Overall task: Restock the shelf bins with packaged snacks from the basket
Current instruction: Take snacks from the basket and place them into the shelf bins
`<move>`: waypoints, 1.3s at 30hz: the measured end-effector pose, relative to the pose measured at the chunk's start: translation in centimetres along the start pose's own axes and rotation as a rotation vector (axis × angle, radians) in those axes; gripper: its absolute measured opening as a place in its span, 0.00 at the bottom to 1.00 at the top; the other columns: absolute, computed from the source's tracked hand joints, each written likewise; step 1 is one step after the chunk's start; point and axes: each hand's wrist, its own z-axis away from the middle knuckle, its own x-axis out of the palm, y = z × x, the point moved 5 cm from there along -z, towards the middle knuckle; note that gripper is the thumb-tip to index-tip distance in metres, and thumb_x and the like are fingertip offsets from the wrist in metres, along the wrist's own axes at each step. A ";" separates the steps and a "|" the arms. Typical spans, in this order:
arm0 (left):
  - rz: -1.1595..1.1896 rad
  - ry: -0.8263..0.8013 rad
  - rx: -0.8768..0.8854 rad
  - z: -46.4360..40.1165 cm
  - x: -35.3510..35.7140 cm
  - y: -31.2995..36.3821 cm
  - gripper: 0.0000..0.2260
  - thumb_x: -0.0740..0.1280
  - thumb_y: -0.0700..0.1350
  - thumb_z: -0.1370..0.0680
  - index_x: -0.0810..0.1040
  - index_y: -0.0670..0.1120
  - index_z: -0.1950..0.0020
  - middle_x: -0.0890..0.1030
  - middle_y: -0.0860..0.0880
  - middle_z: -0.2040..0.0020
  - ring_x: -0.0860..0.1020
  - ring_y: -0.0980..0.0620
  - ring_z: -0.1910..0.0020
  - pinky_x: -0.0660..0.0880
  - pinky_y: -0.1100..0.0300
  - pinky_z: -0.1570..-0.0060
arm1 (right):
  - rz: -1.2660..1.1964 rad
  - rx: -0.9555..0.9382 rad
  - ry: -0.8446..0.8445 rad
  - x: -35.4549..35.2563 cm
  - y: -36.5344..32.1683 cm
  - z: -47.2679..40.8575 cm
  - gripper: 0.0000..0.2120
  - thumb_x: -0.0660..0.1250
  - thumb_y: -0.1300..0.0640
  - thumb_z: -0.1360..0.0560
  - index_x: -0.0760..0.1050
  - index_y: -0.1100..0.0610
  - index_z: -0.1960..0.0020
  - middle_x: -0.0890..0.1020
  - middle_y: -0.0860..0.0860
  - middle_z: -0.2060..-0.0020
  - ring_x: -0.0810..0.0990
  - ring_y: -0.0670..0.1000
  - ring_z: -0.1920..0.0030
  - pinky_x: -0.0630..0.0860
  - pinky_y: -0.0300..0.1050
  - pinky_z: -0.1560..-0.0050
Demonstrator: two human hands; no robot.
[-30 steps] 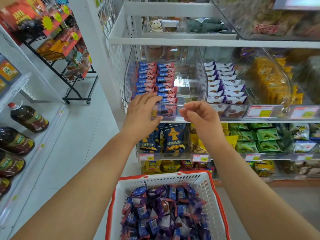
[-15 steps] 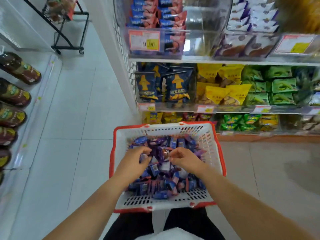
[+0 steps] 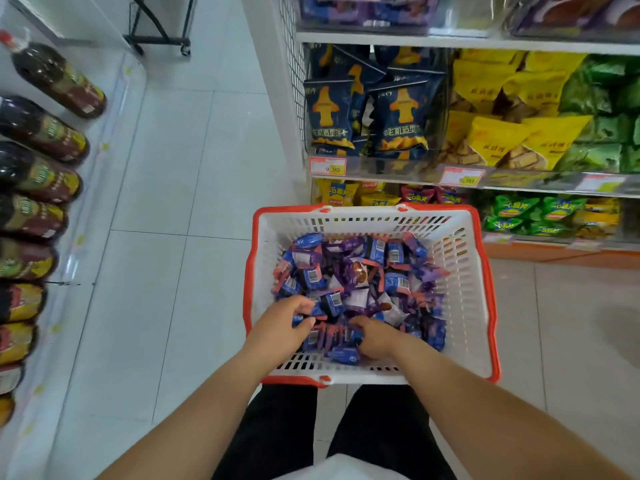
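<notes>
Now that both hands have dropped from the shelf bin into the basket, next refill grab is underway. Left hand fingers curl round blue snack packs; right hand digs in, fingers buried, grip can't tell.

Both hands, left hand and right hand, among basket snacks.

Shop aisle seen from above. The floor is laid with pale, glossy square tiles divided by thin grout lines. At left, a low white display ledge carries a row of dark bottles lying side by side. At upper left stands the foot of a black wire rack. At right, a white shelving unit has a wire-mesh end panel and an orange base strip. Lighting is even and bright.
</notes>
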 end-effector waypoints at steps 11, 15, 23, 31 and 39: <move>0.069 0.046 -0.028 0.9 -0.6 -0.1 0.12 0.66 0.46 0.20 0.75 0.55 0.37 0.78 0.60 0.43 0.75 0.61 0.43 0.72 0.61 0.39 | -0.098 -0.089 0.263 -3.6 0.7 1.6 0.24 0.56 0.68 0.21 0.63 0.56 0.27 0.74 0.58 0.38 0.77 0.56 0.50 0.75 0.54 0.53; 0.128 0.038 0.021 1.0 -1.2 1.8 0.18 0.67 0.40 0.21 0.72 0.54 0.33 0.76 0.59 0.38 0.73 0.59 0.35 0.68 0.61 0.34 | -0.497 -0.240 0.365 -6.7 -1.3 6.7 0.18 0.60 0.67 0.21 0.69 0.53 0.34 0.75 0.51 0.38 0.77 0.51 0.50 0.75 0.47 0.55; 0.320 0.046 0.237 1.5 -4.2 11.2 0.19 0.74 0.47 0.25 0.73 0.61 0.39 0.79 0.62 0.44 0.77 0.66 0.45 0.73 0.64 0.41 | -1.189 -0.538 0.164 -11.4 -7.7 16.3 0.13 0.65 0.69 0.24 0.72 0.61 0.40 0.81 0.55 0.60 0.77 0.48 0.73 0.72 0.37 0.75; 0.618 0.102 0.322 3.3 -7.9 17.4 0.12 0.69 0.45 0.21 0.74 0.56 0.40 0.85 0.55 0.48 0.83 0.57 0.49 0.78 0.60 0.46 | -0.992 -0.622 0.431 -15.7 -10.2 21.8 0.05 0.67 0.54 0.23 0.76 0.55 0.51 0.73 0.46 0.75 0.63 0.48 0.73 0.62 0.40 0.72; -0.103 0.625 0.808 4.3 -12.5 22.9 0.21 0.73 0.32 0.30 0.74 0.51 0.44 0.76 0.53 0.42 0.74 0.53 0.43 0.69 0.64 0.47 | -1.021 -0.652 0.313 -19.4 -12.4 25.2 0.26 0.60 0.40 0.25 0.76 0.63 0.44 0.83 0.55 0.56 0.82 0.51 0.58 0.77 0.43 0.66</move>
